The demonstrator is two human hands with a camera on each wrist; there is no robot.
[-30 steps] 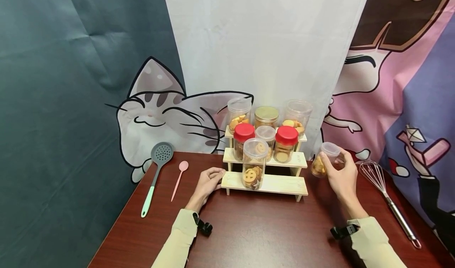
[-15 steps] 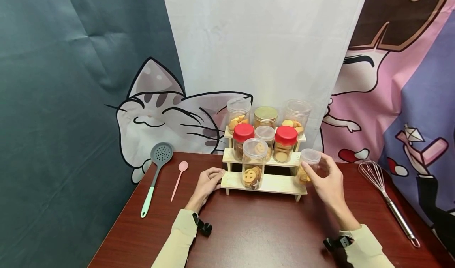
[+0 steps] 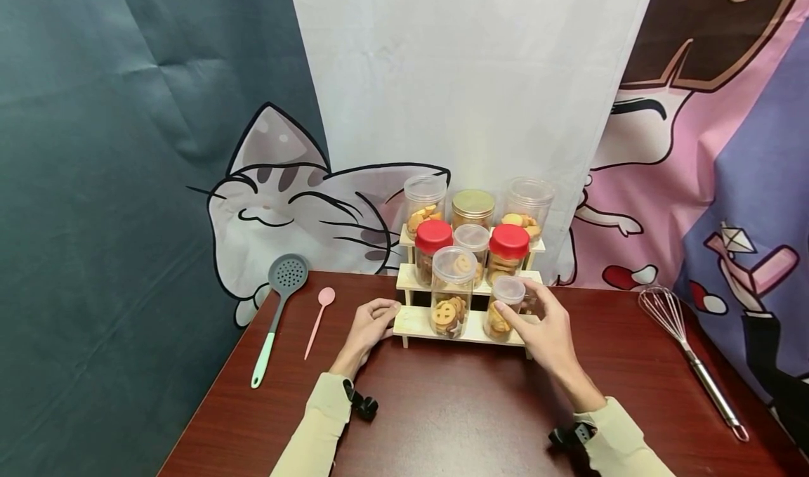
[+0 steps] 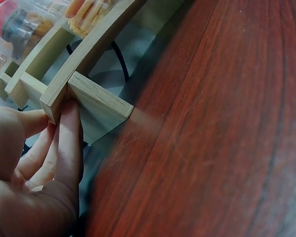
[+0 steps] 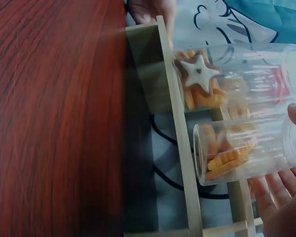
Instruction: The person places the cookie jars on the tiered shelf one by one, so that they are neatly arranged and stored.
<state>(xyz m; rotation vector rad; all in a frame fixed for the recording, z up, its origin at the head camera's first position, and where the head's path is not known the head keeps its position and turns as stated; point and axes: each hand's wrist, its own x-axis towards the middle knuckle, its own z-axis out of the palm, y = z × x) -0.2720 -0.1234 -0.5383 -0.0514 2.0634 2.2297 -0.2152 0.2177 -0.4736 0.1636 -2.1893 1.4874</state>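
Observation:
My right hand (image 3: 551, 331) grips a small clear cookie jar (image 3: 504, 310), thumb on one side and fingers on the other. This jar is upright at the right of the lowest step of a three-tier wooden rack (image 3: 415, 317); in the right wrist view its base (image 5: 202, 155) is close to the step, and whether it touches I cannot tell. Beside it on that step is a taller clear jar (image 3: 452, 291) of cookies, one star-shaped. With thumb and fingers, my left hand (image 3: 369, 328) pinches the left end of the lowest board (image 4: 96, 54).
Two red-lidded jars (image 3: 433, 237) flank a clear one on the middle step. A gold-lidded jar (image 3: 472, 206) stands between two clear jars on top. A slotted skimmer (image 3: 288, 273) and pink spoon (image 3: 325, 297) lie left, a whisk (image 3: 695, 361) right. A printed cloth hangs behind.
My right hand has carried the small cookie jar leftward from beside the rack to the lowest step, near the tall jar. The left hand has stayed on the rack's end.

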